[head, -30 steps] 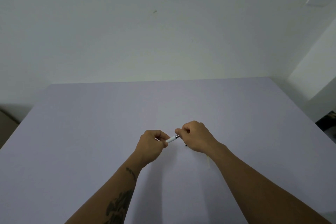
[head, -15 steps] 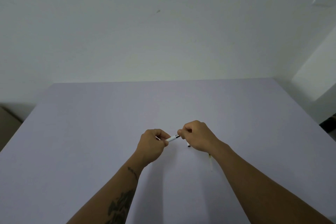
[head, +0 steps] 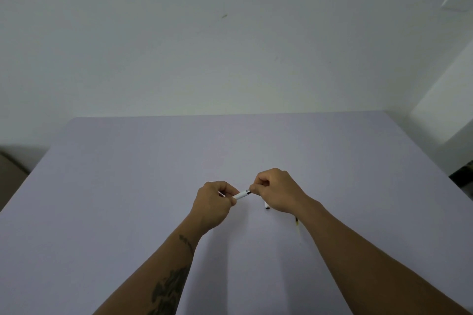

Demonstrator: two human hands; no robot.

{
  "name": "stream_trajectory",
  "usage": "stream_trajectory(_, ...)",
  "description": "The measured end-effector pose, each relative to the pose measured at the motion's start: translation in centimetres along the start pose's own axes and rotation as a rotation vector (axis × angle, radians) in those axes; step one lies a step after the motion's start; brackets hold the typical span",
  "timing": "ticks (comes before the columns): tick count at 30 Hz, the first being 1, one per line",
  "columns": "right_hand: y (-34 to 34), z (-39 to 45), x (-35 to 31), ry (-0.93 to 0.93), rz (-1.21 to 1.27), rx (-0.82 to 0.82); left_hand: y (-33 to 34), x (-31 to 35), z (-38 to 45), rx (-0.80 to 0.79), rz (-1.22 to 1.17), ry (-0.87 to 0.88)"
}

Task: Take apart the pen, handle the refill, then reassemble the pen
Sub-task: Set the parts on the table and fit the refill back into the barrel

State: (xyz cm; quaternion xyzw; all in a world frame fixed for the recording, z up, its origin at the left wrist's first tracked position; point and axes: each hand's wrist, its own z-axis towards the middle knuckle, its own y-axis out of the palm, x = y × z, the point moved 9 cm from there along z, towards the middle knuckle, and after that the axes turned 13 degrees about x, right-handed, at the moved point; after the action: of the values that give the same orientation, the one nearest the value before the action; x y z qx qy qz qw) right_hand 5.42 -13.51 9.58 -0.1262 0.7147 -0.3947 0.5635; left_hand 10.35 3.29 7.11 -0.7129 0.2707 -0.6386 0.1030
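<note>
- Meeting just above the middle of the worktop (head: 128,212): both hands, knuckles up, fingers curled in.
- Closing around the near end of a white pen barrel (head: 240,195): left hand (head: 212,202), fingers and thumb wrapped tight, most of that end hidden in the fist.
- Pinching the barrel's far end: right hand (head: 277,190), thumb and forefinger pressed together on a dark, metallic-looking tip (head: 248,191).
- Spanning the short gap between the two hands, tilted slightly up toward the right: the barrel, held clear of the lavender surface.
- Lying on the worktop just beside the heel of the right hand: a second white pen piece (head: 266,205) with a dark end, partly hidden by the hand.
- Lying on the worktop against the inner edge of the right forearm (head: 358,250): a thin pale refill (head: 297,225) with a dark tip, its far end hidden under the wrist.
- Showing on the left forearm (head: 163,276): dark tattoo marks.
- Standing behind the worktop's far edge: a plain pale wall (head: 230,46).
- Holding anything inside the barrel: cannot tell from this view; no containers in sight.
</note>
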Motion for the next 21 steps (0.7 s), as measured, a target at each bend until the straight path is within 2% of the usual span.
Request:
stream_trajectory(10,-0.2,0.0,-0.2,0.008,0.143,0.025,0.4,-0.1,0.2,-0.066,-0.031,-0.016)
stream_trajectory(15,-0.3,-0.2,-0.4,0.098,0.357,0.004,1.0,0.5,0.0,-0.140,-0.067,0.000)
stream_trajectory(21,-0.3,-0.3,0.4,0.189,0.409,0.046,1.5,0.7,0.0,-0.160,-0.063,0.003)
